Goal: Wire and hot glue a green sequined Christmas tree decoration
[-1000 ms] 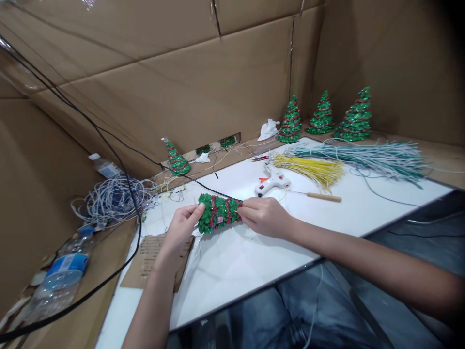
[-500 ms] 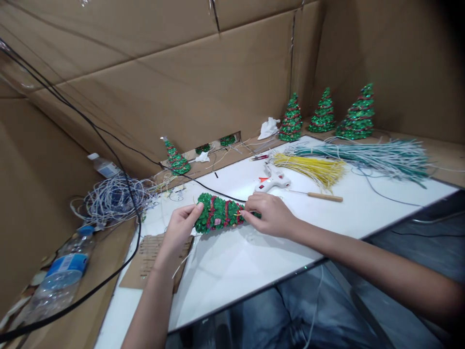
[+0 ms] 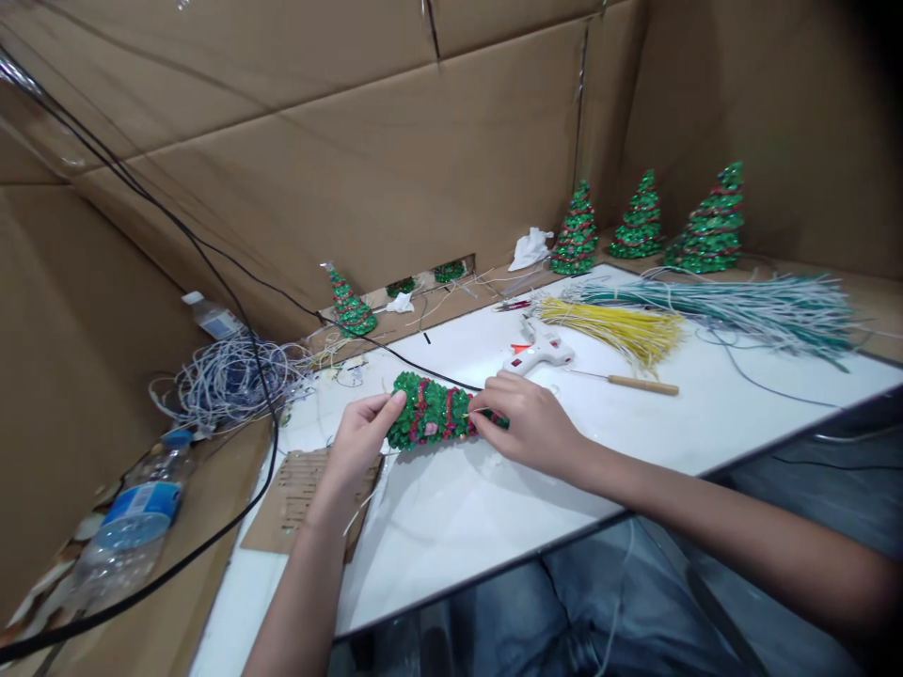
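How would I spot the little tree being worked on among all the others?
Start at the white board in the cardboard booth. Near its middle, the left hand and right hand grip a green sequined tree with red bands. It alone lies on its side; the other trees stand upright along the back wall.

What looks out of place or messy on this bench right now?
The glitter tree in both hands lies on its side, while three finished trees stand upright at the back. A plastic water bottle lies tipped over at the left, beside a tangled heap of white wire. Nothing looks spilled or broken.
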`<state>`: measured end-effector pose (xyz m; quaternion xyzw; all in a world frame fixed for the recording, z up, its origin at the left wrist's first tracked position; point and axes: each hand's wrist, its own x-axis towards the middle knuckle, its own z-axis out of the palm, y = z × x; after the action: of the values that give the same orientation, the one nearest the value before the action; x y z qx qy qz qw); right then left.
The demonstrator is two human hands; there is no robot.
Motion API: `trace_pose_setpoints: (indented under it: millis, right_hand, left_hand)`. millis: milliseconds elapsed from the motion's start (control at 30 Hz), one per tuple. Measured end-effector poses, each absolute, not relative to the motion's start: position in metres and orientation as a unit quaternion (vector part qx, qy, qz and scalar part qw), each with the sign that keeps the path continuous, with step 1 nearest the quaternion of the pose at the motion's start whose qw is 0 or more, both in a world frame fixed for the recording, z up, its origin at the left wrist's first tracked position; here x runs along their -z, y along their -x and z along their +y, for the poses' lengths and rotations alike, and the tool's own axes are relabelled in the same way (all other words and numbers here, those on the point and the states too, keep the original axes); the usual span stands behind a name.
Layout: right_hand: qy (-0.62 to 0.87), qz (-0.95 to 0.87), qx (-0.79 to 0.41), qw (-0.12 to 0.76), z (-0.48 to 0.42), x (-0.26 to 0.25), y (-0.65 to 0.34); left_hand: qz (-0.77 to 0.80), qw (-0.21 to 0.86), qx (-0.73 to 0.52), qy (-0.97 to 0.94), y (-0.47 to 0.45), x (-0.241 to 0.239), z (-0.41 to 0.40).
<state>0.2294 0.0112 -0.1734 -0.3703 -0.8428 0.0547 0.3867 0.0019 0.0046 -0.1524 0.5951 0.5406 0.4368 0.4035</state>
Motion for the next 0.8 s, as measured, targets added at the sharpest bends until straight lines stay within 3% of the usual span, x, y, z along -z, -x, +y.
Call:
trace_pose_setpoints:
  millis: [333, 800]
  right_hand:
    - [0.324, -0.860, 0.021, 0.393, 0.0129, 0.1811, -0.2256]
    - [0.343, -0.843, 0.030, 0.414, 0.0088, 0.1835, -0.2222]
  left_hand:
    - [0.555, 0.393, -0.449, -0.580, -0.0015, 0.1549, 0.0057]
    - [0.541, 0.406, -0.453, -0.581, -0.0014, 0.1560, 0.0040]
